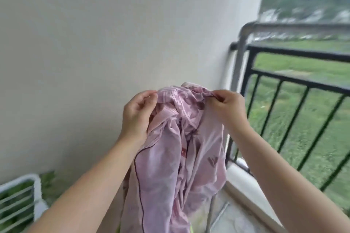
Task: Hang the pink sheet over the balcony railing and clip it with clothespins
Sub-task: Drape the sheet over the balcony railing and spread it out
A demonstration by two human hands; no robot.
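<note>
The bunched pink sheet (176,147) fills the middle, hanging between both arms. At nine to twelve o'clock a plain wall (94,43) closes things off. The black railing (295,85) bars three o'clock, open air above it. A white rack (20,200) crowds eight o'clock.

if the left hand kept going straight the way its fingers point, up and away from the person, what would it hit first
Most likely the plain wall. The left hand pinches the pink sheet, fingers pointing up and forward, and nothing shows between it and the wall. How far off the wall stands is unclear from this single view.
</note>
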